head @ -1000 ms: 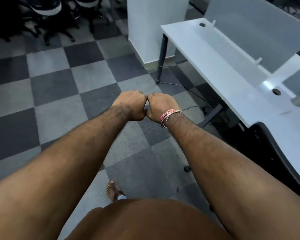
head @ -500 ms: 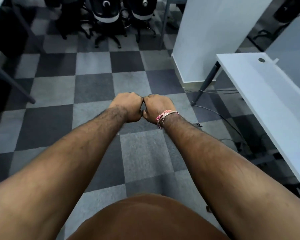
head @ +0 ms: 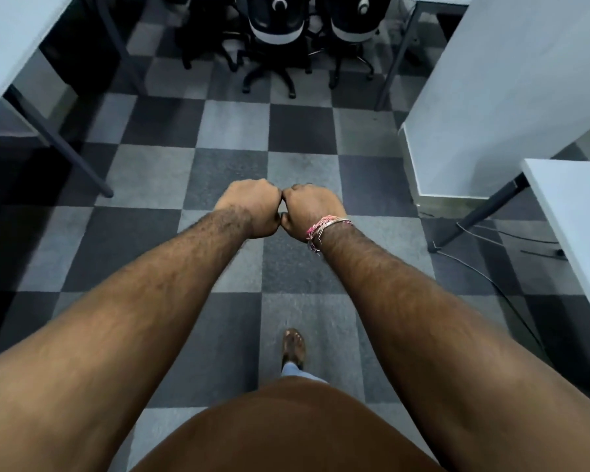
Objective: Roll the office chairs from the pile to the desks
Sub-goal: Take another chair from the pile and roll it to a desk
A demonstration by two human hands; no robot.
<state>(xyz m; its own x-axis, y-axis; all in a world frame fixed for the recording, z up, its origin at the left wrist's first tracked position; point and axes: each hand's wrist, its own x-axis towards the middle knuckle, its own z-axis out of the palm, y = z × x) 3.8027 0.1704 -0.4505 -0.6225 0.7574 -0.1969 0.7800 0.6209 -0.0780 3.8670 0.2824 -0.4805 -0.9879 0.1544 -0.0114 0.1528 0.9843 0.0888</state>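
Both arms stretch out in front of me over the checkered carpet. My left hand (head: 252, 207) and my right hand (head: 307, 211) are curled into fists that touch knuckle to knuckle, and neither holds anything. A pink thread band circles the right wrist. Black office chairs with white trim stand grouped at the top of the view: one (head: 276, 32) straight ahead, another (head: 353, 27) to its right, with their star bases and castors on the floor. They are well beyond my fists.
A white desk (head: 11, 35) with dark legs runs along the left. A white pillar (head: 511, 97) stands at right, with another white desk (head: 576, 216) nearer and cables (head: 484, 267) on the floor beneath it. An open aisle of carpet tiles leads ahead to the chairs.
The view has swung left and moved forward: the right desk slid towards the frame's edge, the chairs came closer and centred. My fists stayed pressed together in front of me.
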